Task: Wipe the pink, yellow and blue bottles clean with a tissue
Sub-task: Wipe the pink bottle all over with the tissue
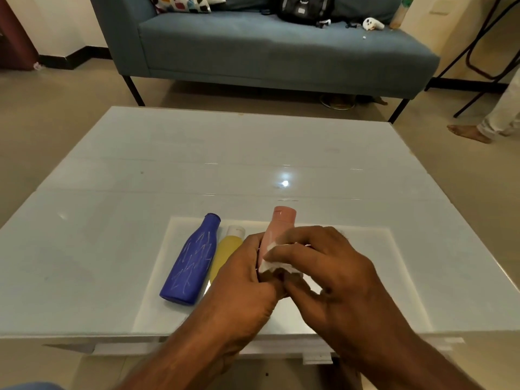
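Counting three bottles [189, 261], one tissue [274, 266]

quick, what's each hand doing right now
Left hand: grips the pink bottle.
Right hand: holds the tissue against the pink bottle.

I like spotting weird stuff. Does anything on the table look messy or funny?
Yes. The blue bottle, lying on its side beside the yellow bottle, is covered in pale scribbled lines. The pink bottle shows a whitish streak where the tissue is rubbing.
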Motion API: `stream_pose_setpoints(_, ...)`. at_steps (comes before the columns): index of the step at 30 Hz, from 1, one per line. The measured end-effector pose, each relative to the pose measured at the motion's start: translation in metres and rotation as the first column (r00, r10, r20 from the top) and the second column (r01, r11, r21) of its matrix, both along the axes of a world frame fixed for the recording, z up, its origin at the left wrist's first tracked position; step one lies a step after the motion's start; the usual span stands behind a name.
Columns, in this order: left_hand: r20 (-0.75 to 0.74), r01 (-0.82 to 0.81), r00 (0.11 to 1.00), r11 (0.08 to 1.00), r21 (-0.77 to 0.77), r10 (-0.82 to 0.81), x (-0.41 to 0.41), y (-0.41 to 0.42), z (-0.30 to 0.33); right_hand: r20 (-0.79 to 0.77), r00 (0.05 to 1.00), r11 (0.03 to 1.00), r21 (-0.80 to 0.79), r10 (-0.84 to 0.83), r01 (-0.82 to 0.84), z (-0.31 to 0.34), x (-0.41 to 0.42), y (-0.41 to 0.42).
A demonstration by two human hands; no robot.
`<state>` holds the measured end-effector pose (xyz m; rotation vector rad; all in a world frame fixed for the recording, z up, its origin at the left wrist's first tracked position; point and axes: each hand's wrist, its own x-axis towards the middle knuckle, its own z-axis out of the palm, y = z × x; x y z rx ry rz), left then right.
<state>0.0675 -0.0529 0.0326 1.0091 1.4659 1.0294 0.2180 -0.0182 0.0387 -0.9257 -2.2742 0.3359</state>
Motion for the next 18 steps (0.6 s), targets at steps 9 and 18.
stream_pose_setpoints(9, 0.041, -0.001, 0.999, 0.997, -0.072, 0.004, 0.005, 0.000, 0.001, -0.106, 0.989, 0.992, -0.076, -0.107, 0.099, 0.000, 0.005, 0.013)
stream_pose_setpoints(18, 0.051, 0.005, 0.999, 0.999, -0.048, -0.002, -0.003, 0.004, 0.009, -0.158, 0.982, 0.990, -0.114, -0.102, 0.085, 0.009, -0.001, 0.017)
